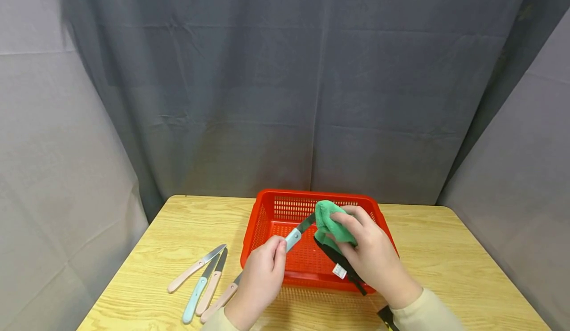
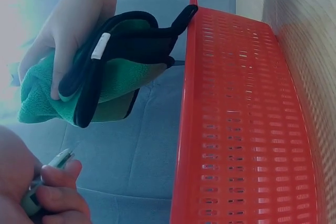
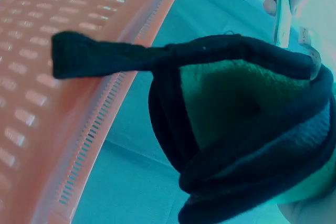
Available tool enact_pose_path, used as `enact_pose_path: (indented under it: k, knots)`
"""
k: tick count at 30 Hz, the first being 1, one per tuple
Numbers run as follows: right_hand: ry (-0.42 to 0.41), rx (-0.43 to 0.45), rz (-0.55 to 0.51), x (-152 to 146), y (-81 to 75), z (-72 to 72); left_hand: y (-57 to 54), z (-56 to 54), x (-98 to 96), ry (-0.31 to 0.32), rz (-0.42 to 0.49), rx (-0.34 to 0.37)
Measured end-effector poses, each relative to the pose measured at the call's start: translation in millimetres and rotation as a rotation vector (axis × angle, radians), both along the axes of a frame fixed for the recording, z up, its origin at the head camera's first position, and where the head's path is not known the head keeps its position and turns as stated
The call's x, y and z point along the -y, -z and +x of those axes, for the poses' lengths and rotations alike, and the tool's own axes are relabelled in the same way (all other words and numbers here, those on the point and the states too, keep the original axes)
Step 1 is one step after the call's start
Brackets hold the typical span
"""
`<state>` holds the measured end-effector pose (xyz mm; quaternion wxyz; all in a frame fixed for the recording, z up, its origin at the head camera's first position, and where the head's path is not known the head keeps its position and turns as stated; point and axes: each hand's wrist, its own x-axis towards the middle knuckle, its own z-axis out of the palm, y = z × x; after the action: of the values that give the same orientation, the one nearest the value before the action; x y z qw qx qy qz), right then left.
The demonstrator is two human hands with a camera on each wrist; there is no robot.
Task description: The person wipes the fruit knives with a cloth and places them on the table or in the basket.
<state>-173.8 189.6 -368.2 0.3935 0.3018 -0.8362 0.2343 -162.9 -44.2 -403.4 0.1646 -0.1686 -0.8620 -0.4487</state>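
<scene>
Fingers and thumb of my left hand (image 1: 261, 270) grip a knife by its light blue handle (image 1: 292, 239), the blade slanting up and right. A green cloth with black edging (image 1: 331, 219) is pinched in my right hand (image 1: 374, 254) and covers the blade's tip. Both hands are above the red basket (image 1: 311, 194). In the left wrist view the bunched cloth (image 2: 121, 80) hangs beside the basket, its white tag showing. The right wrist view has the cloth's black loop (image 3: 105, 56) in front, with the knife handle (image 3: 283, 17) behind it.
Left of the basket, several knives lie on the wooden table (image 1: 445, 261): a pink-handled one (image 1: 184, 276), a light blue one (image 1: 195, 299) and more pink ones, one partly behind my left hand. Grey curtains (image 1: 249, 98) surround the table's back and sides.
</scene>
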Motion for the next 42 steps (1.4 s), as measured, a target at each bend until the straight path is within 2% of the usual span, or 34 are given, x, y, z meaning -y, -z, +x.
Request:
enact_pose_path:
  k: [7, 11, 17, 27, 35, 38, 42]
  knots:
    - [-0.030, 0.029, 0.024, 4.6, 4.8, 0.2, -0.3, 1.0, 1.3, -0.011, 0.026, -0.056]
    - [-0.032, 0.003, 0.092, 6.8, 8.6, -1.2, -1.8, 0.9, 1.7, -0.012, 0.032, -0.088]
    - [-0.040, -0.041, 0.153, 12.8, 11.1, -2.8, -2.9, 3.1, 1.3, -0.009, 0.029, -0.096]
    - [0.061, -0.059, 0.112, 7.6, 10.7, -5.6, -1.5, 5.4, 2.4, 0.000, 0.046, -0.150]
    - [0.118, -0.026, 0.113, -1.8, 10.0, -8.6, -1.3, 2.6, 1.8, 0.004, 0.022, -0.096]
    - [0.104, -0.046, 0.127, -0.9, 10.0, -7.0, -0.7, 1.1, 1.6, -0.003, 0.011, -0.068]
    - [0.040, -0.094, 0.164, 6.8, 11.1, -2.5, 0.1, 0.2, 1.3, -0.006, 0.004, -0.048]
